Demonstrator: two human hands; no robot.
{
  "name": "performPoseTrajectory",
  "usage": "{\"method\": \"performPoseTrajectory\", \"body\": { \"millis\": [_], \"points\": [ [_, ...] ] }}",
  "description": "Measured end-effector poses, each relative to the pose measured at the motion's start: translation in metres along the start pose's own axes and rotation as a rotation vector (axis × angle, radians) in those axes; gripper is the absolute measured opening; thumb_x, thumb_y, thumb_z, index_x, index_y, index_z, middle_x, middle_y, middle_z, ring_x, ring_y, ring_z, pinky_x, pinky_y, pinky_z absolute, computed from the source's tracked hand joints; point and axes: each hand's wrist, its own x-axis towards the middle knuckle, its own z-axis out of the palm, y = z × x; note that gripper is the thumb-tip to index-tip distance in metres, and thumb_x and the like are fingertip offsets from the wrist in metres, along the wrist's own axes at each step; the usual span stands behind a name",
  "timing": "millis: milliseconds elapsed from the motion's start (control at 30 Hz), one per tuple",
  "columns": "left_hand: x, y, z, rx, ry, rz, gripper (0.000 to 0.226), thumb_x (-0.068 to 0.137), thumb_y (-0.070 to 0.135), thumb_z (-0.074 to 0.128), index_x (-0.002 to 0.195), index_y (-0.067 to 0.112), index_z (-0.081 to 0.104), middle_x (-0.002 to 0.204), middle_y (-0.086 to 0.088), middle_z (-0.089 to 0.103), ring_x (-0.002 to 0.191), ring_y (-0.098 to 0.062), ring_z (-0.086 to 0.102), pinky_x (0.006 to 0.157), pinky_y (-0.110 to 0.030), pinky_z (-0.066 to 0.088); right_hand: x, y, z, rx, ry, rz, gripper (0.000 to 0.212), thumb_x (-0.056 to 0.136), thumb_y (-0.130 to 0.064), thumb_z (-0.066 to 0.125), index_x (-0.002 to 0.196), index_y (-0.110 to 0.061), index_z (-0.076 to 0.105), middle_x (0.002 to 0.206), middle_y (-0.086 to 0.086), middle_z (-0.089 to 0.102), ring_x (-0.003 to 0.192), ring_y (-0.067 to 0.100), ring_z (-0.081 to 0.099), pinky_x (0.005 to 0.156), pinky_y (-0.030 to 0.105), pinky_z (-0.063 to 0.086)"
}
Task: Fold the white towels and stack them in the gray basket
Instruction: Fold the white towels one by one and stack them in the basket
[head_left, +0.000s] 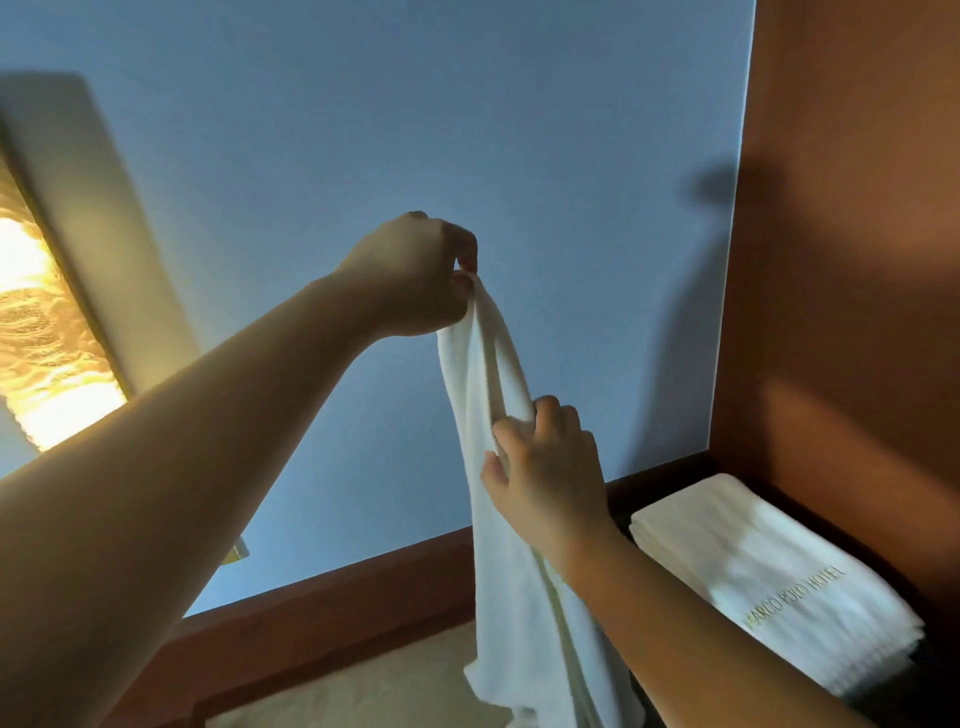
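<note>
Hanging white towel (498, 519) was pinched at its top by left hand (415, 275); right hand (545, 467) fingers clamped it lower, beside folded towel stack (769, 577).

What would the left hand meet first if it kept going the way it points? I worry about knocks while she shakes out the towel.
Probably just the blue wall: the left hand, pinching the white towel, points up toward it, though depth is unclear.
</note>
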Motion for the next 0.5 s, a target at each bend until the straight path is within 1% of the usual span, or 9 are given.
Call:
{"method": "performPoseTrajectory", "body": {
  "millis": [67,133,200,267,333,367,400,433,500],
  "points": [
    [-0.003,-0.001,-0.003,0.052,0.002,0.010,0.023,0.090,0.032,0.055,0.104,0.037,0.073,0.098,-0.003,0.061,0.092,-0.027,0.059,0.080,-0.037,0.054,-0.008,-0.011,-0.004,-0.008,-0.008,-0.038,0.027,0.090,-0.044,0.064,0.092,-0.017,0.065,0.095,0.008,0.056,0.082,0.024,0.051,0.066,0.032,0.036],
    [-0.006,-0.004,-0.003,0.094,0.017,0.005,0.022,0.092,0.030,0.057,0.106,0.035,0.073,0.099,-0.004,0.058,0.089,-0.025,0.056,0.079,-0.035,0.052,-0.014,-0.011,-0.007,0.022,-0.012,-0.090,0.034,0.095,-0.048,0.056,0.086,-0.016,0.066,0.087,0.006,0.057,0.076,0.023,0.052,0.065,0.033,0.039],
    [-0.008,-0.010,-0.003,0.099,0.009,-0.020,0.022,0.093,0.030,0.058,0.106,0.035,0.073,0.100,-0.003,0.059,0.092,-0.025,0.057,0.078,-0.034,0.049,-0.014,0.000,-0.005,0.100,-0.011,-0.151,0.035,0.101,-0.041,0.052,0.081,-0.015,0.066,0.079,0.003,0.053,0.067,0.023,0.051,0.060,0.029,0.042],
    [-0.008,-0.014,-0.002,0.073,-0.015,-0.046,0.021,0.091,0.030,0.059,0.105,0.036,0.073,0.099,-0.002,0.062,0.097,-0.025,0.059,0.078,-0.033,0.046,-0.009,0.014,-0.001,0.249,-0.052,-0.186,0.026,0.101,-0.028,0.058,0.081,-0.014,0.066,0.077,-0.002,0.049,0.064,0.021,0.048,0.055,0.028,0.043],
    [-0.008,-0.013,-0.001,0.046,-0.028,-0.053,0.019,0.089,0.031,0.059,0.101,0.037,0.072,0.097,0.000,0.064,0.097,-0.025,0.060,0.079,-0.035,0.049,-0.002,0.023,0.002,0.498,-0.190,-0.097,0.010,0.100,-0.020,0.063,0.096,-0.020,0.072,0.086,-0.009,0.055,0.071,0.013,0.054,0.062,0.023,0.047],
    [-0.008,-0.011,-0.001,0.039,-0.030,-0.049,0.019,0.088,0.032,0.058,0.099,0.039,0.072,0.096,0.000,0.064,0.097,-0.025,0.060,0.080,-0.035,0.051,0.003,0.025,0.002,0.616,-0.249,-0.006,0.013,0.100,-0.018,0.063,0.104,-0.025,0.073,0.093,-0.011,0.060,0.076,0.009,0.059,0.068,0.019,0.049],
    [-0.008,-0.008,-0.001,0.038,-0.033,-0.042,0.019,0.088,0.034,0.057,0.099,0.039,0.071,0.095,0.000,0.064,0.097,-0.025,0.060,0.080,-0.036,0.051,0.006,0.027,0.002,0.717,-0.293,0.093,0.019,0.100,-0.016,0.062,0.106,-0.030,0.072,0.097,-0.013,0.065,0.081,0.008,0.063,0.072,0.017,0.052],
    [-0.008,-0.006,-0.002,0.041,-0.035,-0.034,0.019,0.088,0.035,0.057,0.099,0.039,0.071,0.095,0.001,0.064,0.098,-0.025,0.059,0.080,-0.036,0.051,0.010,0.028,0.001,0.793,-0.327,0.184,0.024,0.100,-0.014,0.060,0.102,-0.035,0.072,0.097,-0.012,0.068,0.082,0.008,0.064,0.072,0.016,0.053],
    [-0.008,-0.005,-0.003,0.057,-0.039,-0.023,0.018,0.089,0.036,0.057,0.100,0.040,0.071,0.095,0.000,0.062,0.097,-0.026,0.059,0.080,-0.035,0.050,0.016,0.032,-0.002,0.942,-0.388,0.317,0.038,0.100,-0.008,0.055,0.091,-0.041,0.073,0.086,-0.007,0.070,0.068,0.011,0.061,0.062,0.024,0.050]
  ]
}}
